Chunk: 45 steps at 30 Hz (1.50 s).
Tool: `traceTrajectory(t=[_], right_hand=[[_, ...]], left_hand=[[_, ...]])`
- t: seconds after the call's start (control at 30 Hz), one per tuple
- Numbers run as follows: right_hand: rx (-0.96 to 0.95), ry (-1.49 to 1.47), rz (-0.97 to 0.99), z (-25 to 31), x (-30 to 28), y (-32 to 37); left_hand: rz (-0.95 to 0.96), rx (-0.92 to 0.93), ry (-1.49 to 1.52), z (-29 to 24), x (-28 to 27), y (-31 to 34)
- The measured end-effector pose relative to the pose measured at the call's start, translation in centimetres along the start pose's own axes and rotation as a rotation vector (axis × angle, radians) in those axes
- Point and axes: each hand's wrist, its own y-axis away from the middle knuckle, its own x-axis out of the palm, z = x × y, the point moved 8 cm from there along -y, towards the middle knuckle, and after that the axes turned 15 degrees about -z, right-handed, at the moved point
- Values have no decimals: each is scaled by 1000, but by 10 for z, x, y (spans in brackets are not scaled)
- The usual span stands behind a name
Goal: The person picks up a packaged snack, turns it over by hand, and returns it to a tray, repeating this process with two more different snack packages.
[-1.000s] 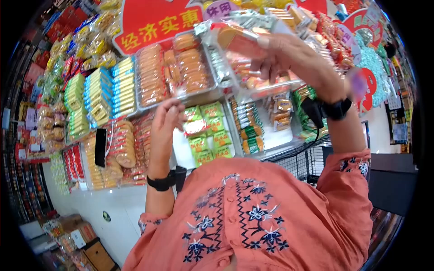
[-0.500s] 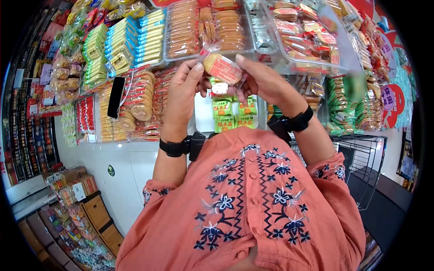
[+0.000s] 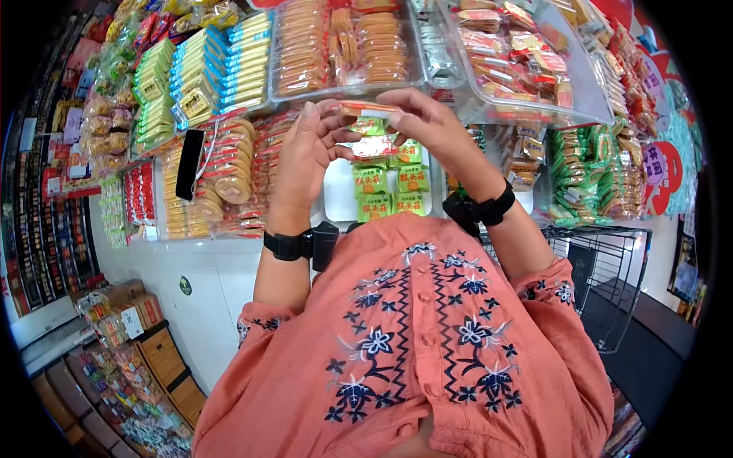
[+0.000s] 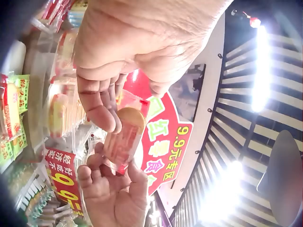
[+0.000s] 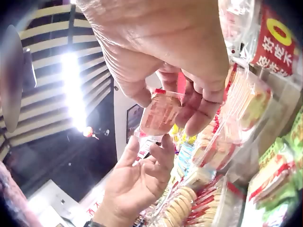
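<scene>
Between the two hands is one small clear packet (image 3: 368, 108) with red print and a pale round biscuit inside, held nearly edge-on in the head view. The right hand (image 3: 427, 126) pinches its right end between thumb and fingers. At its other end is the left hand (image 3: 305, 149), thumb and fingertips touching the wrapper. The left wrist view shows the packet (image 4: 124, 137) with the biscuit's top bare of print. In the right wrist view the packet (image 5: 162, 112) hangs from the right hand (image 5: 165, 52), with the left hand (image 5: 142, 182) below.
Green packets (image 3: 372, 179) lie in a white tray below the hands. Trays of wrapped biscuits (image 3: 305, 53) and red-printed packets (image 3: 527, 53) stand behind. A black phone-like object (image 3: 190, 164) hangs at the left; a wire cart (image 3: 611, 267) stands at the right.
The right hand has come back from the upper-right tray with the packet, and the left hand has met it. Since half a second ago the packet has tilted from face-on to nearly edge-on.
</scene>
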Motion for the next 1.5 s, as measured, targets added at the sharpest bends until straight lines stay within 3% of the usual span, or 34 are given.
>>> traceTrajectory(t=[0.13, 0.23, 0.43, 0.53, 0.7, 0.83, 1.03, 1.17, 1.23, 1.5], right_hand=[[-375, 413, -35, 13, 1, 6], [-447, 416, -68, 22, 4, 12], [-84, 22, -127, -8, -10, -1], [-4, -23, -100, -13, -10, -2], [4, 24, -107, -20, -10, -10], [85, 182, -115, -39, -12, -19], [253, 355, -113, -107, -25, -20], [325, 402, -91, -136, -27, -17], [354, 452, -85, -141, -27, -16], [236, 536, -132, -153, -31, -21]], left_hand=[[9, 25, -43, 0, 6, -1], [-4, 69, -100, 1, 6, -4], [-75, 119, -123, 1, 0, -6], [-79, 113, -137, 3, -1, -7], [-123, 105, -176, 9, -3, -11], [-184, 125, -463, 34, -36, -33], [-232, 118, -784, 79, -68, -45], [-246, 61, -775, 94, -77, -45], [-262, 128, -839, 99, -84, -50], [-257, 267, -1004, 122, -106, -68]])
